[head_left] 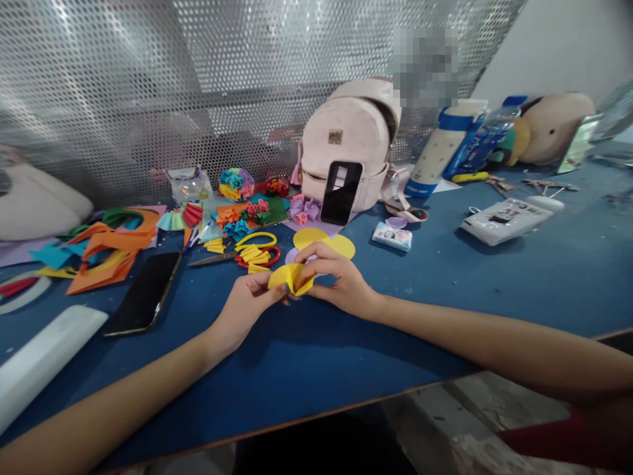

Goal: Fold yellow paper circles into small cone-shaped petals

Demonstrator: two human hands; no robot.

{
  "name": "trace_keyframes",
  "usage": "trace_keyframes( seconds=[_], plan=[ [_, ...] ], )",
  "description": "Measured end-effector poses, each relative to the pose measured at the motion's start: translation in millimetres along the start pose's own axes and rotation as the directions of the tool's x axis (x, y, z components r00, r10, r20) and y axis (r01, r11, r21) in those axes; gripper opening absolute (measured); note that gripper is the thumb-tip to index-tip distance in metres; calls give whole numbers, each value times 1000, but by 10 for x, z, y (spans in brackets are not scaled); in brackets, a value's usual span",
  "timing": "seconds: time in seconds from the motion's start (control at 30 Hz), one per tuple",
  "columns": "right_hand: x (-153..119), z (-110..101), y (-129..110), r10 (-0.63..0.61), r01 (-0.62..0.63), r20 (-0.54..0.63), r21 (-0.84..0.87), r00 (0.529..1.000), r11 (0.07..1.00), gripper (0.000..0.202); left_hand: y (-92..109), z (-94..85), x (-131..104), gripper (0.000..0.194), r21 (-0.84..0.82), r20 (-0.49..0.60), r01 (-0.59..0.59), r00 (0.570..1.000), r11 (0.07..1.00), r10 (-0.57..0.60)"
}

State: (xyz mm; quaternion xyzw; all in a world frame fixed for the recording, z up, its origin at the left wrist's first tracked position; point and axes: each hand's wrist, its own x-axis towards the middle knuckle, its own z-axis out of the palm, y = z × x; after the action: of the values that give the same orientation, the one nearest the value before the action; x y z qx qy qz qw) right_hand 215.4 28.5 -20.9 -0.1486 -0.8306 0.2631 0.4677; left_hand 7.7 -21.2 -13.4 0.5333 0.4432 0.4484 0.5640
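Observation:
Between my two hands is a yellow paper circle (280, 277), creased into a fold at its middle. My left hand (246, 301) pinches its left side with thumb and fingers. On the opposite side my right hand (344, 282) grips the paper, its fingertips at the fold. Just beyond them lie flat yellow paper circles (310, 237) and a purple circle (291, 254). Left of these, scissors with red and yellow handles (212, 258) rest beside small folded yellow paper pieces (254, 254).
A pale backpack (346, 132) stands behind, with a phone (342, 193) leaning on it. Orange paper scraps (106, 254), another phone (143, 295) and a white bar-shaped object (49, 356) lie left. Paper flowers (237, 184), a tissue pack (392, 236), a white pouch (507, 221) and a bottle (445, 148) are farther back.

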Motion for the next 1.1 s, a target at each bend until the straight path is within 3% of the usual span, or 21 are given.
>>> trace_keyframes(
  seconds=[0.23,0.47,0.67,0.87,1.1],
  plan=[
    [-10,-6,27,45,-43,-55,47,997,998,15,20,3,-8,25,-27,47,5,999,1000,-3],
    [-21,-11,-34,-19,14,-74,-75,997,997,12,21,8,-30,23,-12,18,0,1000,1000,0],
    [2,-63,-60,-146,153,51,-187,988,970,3,2,10,-50,22,22,10,-43,999,999,43],
    [11,-58,-55,-77,98,121,-176,990,980,3,-3,36,-49,24,18,-36,-18,999,1000,18],
    [-3,-27,-66,-38,85,175,-270,984,959,4,-3,64,-41,25,-3,-3,-8,1000,1000,8]
  ],
)
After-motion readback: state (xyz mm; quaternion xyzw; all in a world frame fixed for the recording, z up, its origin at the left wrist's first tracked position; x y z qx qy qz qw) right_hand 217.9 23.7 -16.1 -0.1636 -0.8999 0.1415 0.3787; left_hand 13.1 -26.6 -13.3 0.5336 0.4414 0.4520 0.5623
